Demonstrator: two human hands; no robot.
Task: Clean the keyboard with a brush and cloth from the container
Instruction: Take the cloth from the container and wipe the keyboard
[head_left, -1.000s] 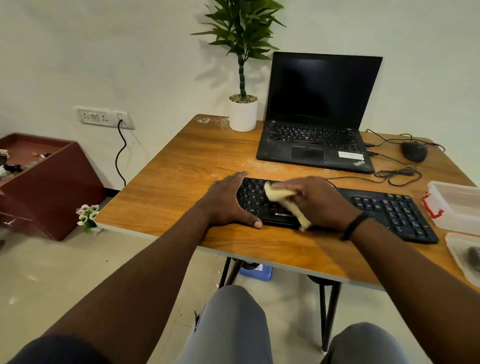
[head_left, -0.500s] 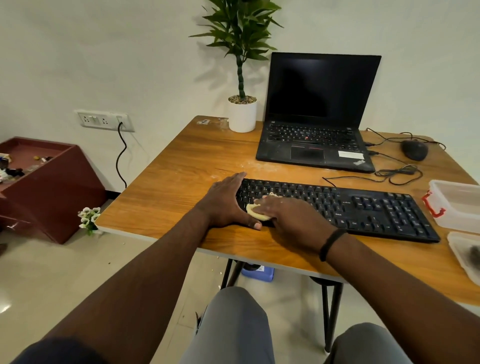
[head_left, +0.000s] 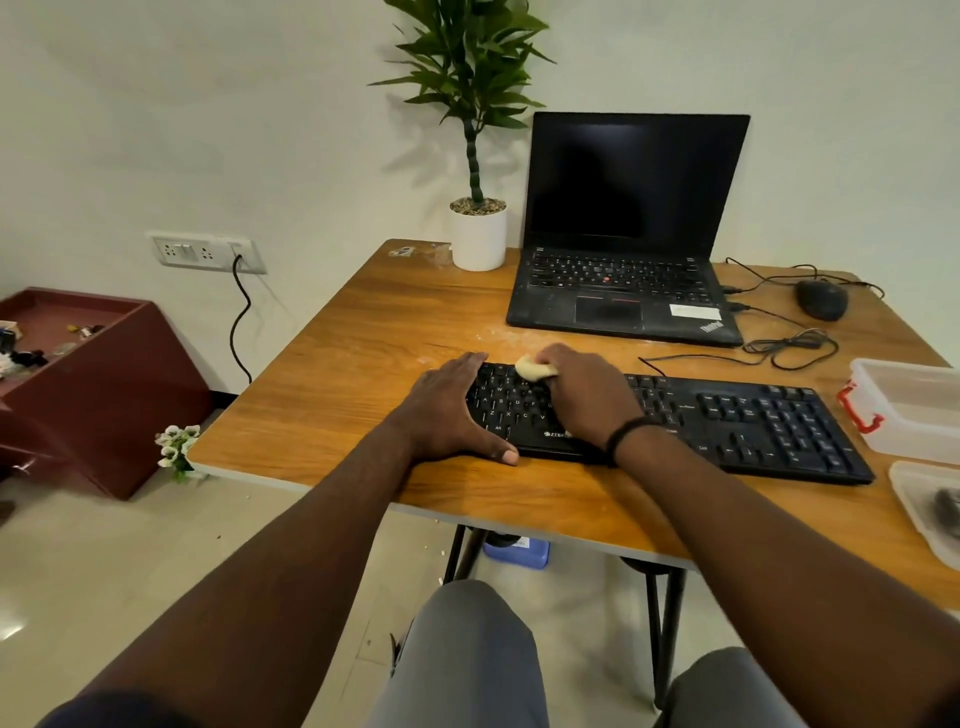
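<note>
We are holding the black keyboard still on the tabletop with our left hand, fingers flat over its left end. Our right hand is squeezing a small yellow cloth, pressing it on the keyboard's far left keys. The clear container is sitting at the right.

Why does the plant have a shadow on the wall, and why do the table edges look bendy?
Head view: the light falls from the front, so the plant casts a soft grey shadow on the wall behind it; the wide-angle lens bows the table edges; the laptop screen is dark, without glare; the picture is sharp.
</note>
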